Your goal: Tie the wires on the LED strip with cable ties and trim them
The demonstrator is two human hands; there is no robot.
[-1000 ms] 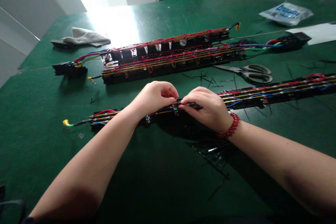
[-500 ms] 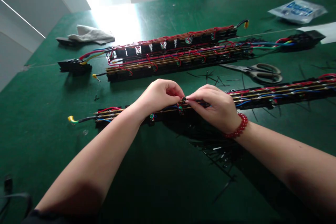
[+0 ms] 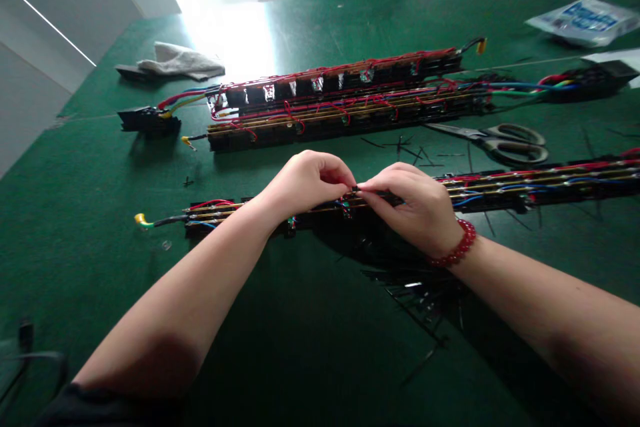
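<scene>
A long black wired strip (image 3: pixel 525 188) with red, blue and yellow wires lies across the green table (image 3: pixel 100 227) in front of me. My left hand (image 3: pixel 305 180) and my right hand (image 3: pixel 417 203) meet over its middle, fingers pinched together on a small black cable tie (image 3: pixel 355 188) at the wires. A red bead bracelet (image 3: pixel 457 247) circles my right wrist. The strip's left end carries a yellow-green terminal (image 3: pixel 143 220). A loose pile of black cable ties (image 3: pixel 415 293) lies just below my right hand.
Two more wired strips (image 3: pixel 340 103) lie side by side farther back. Scissors (image 3: pixel 500 142) rest to the right of them, with cut tie ends (image 3: pixel 400 147) nearby. A white cloth (image 3: pixel 180 61) sits far left; plastic bags (image 3: pixel 583 13) lie far right.
Both hands stay pinched at the same spot on the strip. The view has shifted slightly, so everything sits a little further right in the picture.
</scene>
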